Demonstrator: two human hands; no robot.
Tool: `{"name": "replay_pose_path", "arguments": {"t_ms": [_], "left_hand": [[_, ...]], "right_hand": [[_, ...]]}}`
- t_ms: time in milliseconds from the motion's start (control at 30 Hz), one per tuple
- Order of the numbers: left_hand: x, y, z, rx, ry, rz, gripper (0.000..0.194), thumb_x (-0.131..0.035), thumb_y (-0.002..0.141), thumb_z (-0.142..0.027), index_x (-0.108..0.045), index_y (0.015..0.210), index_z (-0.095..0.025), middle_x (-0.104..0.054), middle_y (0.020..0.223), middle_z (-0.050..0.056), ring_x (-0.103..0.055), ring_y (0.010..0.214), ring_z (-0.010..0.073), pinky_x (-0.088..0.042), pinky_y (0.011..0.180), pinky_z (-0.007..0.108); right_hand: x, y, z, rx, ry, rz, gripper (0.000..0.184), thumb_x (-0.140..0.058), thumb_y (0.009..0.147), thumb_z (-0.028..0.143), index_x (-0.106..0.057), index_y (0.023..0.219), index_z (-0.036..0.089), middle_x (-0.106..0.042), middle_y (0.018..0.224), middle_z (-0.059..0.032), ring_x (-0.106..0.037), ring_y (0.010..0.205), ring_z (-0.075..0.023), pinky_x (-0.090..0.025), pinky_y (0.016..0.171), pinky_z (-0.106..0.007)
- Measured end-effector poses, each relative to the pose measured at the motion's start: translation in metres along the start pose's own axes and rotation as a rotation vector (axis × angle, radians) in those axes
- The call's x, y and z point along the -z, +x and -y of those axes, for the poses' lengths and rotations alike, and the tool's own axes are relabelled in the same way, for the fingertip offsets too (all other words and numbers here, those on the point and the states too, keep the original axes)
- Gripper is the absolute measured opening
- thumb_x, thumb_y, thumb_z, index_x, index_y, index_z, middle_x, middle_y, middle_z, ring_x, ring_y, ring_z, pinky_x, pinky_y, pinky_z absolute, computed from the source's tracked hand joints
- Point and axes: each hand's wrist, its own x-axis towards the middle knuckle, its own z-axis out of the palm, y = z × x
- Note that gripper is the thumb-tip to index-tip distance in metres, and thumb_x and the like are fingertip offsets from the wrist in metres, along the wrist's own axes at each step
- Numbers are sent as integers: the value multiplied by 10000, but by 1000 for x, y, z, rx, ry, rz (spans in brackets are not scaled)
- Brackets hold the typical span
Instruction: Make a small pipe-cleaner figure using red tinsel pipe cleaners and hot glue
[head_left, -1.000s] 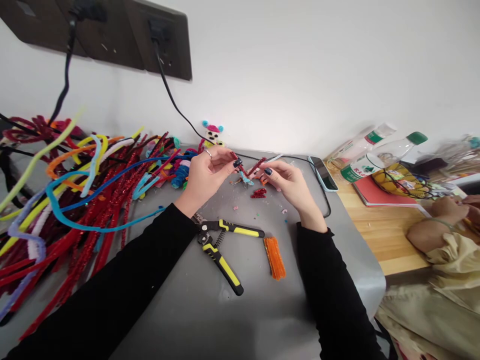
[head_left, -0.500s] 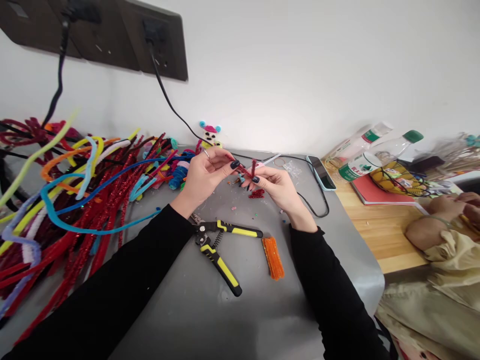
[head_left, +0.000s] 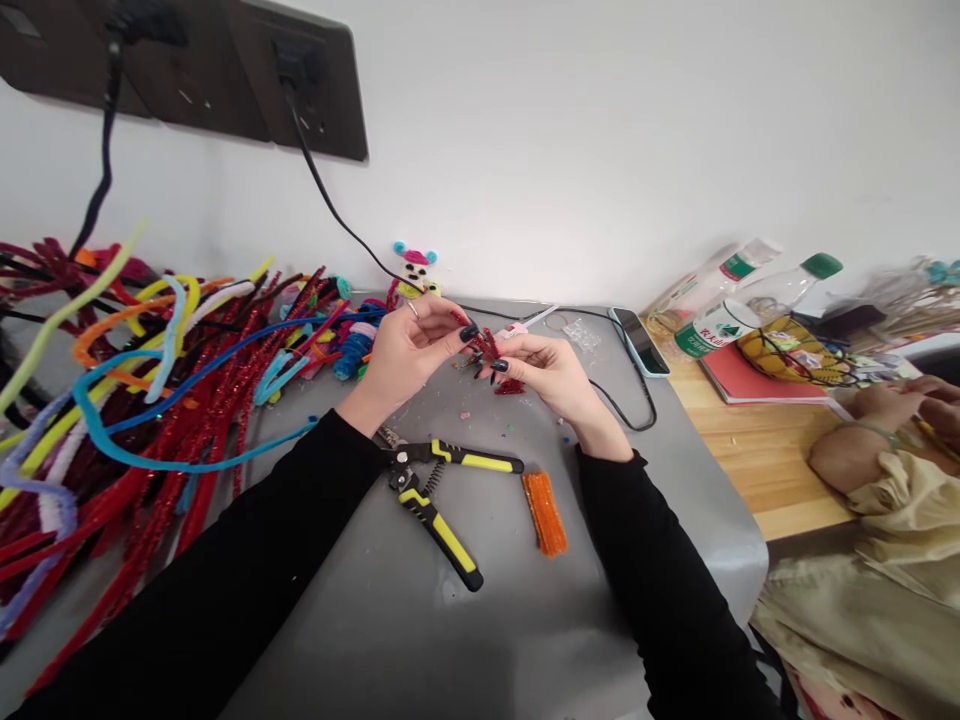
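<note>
Fingers [head_left: 519,373] partly hide a red tinsel pipe cleaner [head_left: 486,346] at centre; the left sleeve [head_left: 300,515] partly covers the pliers [head_left: 403,458]; upper left, a socket panel [head_left: 214,65] is cropped.

Your gray table [head_left: 360,640] bears 1 pair of pliers [head_left: 442,533], 1 orange bundle [head_left: 545,514] just beside them, 1 phone [head_left: 639,345], and 1 pipe-cleaner heap [head_left: 202,405] on your left.

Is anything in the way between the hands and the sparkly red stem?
Nothing that I can see: the left hand and right hand both pinch the red stem. The pliers and orange bundle lie lower in the picture, not between.
</note>
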Motion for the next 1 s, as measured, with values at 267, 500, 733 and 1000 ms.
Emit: {"name": "replay_pose_path", "arguments": {"t_ms": [267,500,733,1000], "left_hand": [[-1,-2,-5,-1,9,6,485,-854,804,-638,-716,1003,-218,-780,829,47,-775,763,216,-682,750,334],[-4,0,-4,24,-51,-38,516,-830,811,-671,-743,935,-179,-806,881,83,-793,777,235,-696,726,336],[-3,-1,-3,32,34,-28,540,-779,842,-707,-757,947,-177,-805,888,90,-794,812,250,-697,745,344],[-3,-3,-8,16,20,-3,556,-675,908,-741,-753,921,-191,-788,984,102,-778,941,275,-698,759,360]], "right_hand": [[-1,-1,0,-14,-5,-22,425,-896,754,579,-809,922,199,-811,821,-54,-695,679,-146,-575,626,-273],[-2,-1,-5,24,-69,-79,412,-871,777,570,-816,921,187,-802,794,-56,-652,638,-137,-539,571,-263],[-4,-2,-9,45,-168,-139,372,-840,802,554,-825,930,205,-799,841,-58,-656,645,-161,-544,567,-299],[-5,-2,-5,107,-286,-190,318,-812,825,520,-828,903,212,-804,909,-66,-595,637,-154,-520,577,-315]]}}
